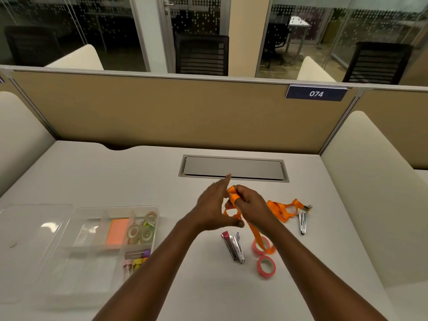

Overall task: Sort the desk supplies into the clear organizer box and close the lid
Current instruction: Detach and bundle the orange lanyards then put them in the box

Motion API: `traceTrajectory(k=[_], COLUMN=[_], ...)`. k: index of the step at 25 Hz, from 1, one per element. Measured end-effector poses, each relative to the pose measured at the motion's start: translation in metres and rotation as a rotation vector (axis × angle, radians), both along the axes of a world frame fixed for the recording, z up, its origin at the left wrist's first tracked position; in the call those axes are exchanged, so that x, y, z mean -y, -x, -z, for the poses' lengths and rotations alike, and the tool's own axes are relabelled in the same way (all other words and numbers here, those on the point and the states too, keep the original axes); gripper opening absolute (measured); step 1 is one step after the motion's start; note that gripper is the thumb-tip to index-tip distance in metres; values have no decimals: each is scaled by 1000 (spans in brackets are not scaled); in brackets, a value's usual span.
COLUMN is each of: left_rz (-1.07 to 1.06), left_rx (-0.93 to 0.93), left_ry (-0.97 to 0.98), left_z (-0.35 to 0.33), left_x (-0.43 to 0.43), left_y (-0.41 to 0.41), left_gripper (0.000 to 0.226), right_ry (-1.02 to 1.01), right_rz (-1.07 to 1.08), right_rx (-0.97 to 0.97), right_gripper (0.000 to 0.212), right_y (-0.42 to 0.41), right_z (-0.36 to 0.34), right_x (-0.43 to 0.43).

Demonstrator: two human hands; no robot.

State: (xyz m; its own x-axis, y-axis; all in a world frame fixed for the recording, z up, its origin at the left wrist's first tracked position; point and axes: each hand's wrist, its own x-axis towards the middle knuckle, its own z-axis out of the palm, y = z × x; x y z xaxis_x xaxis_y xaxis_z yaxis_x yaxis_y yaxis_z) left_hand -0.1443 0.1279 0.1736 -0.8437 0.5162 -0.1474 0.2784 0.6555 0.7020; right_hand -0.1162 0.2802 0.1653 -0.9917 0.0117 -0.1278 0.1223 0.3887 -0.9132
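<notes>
orange lanyard point(279, 211) in right hand point(252, 205)

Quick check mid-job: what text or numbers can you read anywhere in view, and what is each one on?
"074": white digits on the blue sign fixed to the partition.
No readable print on the staplers, tape rolls, lanyard or organizer.

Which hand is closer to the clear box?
Left. The left hand is right of the box; the right hand, gripping the orange lanyard, sits farther right beyond it.
</notes>
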Motion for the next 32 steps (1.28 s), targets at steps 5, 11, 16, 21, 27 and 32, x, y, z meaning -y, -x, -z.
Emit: traceTrajectory(k=[5, 11, 16, 21, 27, 32], left_rz=[-170, -352, -468, -499, -510, -505], left_rx=[380, 545, 550, 550, 549, 530], left_ry=[-558, -485, -430, -397, -393, -428], left_z=[28, 61, 76, 85, 88, 71], left_x=[-22, -39, -33, -30, -30, -31], left_y=[3, 7, 20, 28, 26, 21], left_gripper=[60, 15, 13, 23, 22, 22], right_ry=[303, 312, -504, -834, -853, -722], right_rz=[-41, 47, 321, 105, 98, 311], right_rx=[73, 79, 111, 368, 186, -63], right_gripper=[20, 20, 34, 66, 35, 26], right_y=[9, 21, 30, 22, 20, 38], right_z=[-12, 15, 88, 144, 154, 89], right_x=[-15, -52, -107, -128, -119, -114])
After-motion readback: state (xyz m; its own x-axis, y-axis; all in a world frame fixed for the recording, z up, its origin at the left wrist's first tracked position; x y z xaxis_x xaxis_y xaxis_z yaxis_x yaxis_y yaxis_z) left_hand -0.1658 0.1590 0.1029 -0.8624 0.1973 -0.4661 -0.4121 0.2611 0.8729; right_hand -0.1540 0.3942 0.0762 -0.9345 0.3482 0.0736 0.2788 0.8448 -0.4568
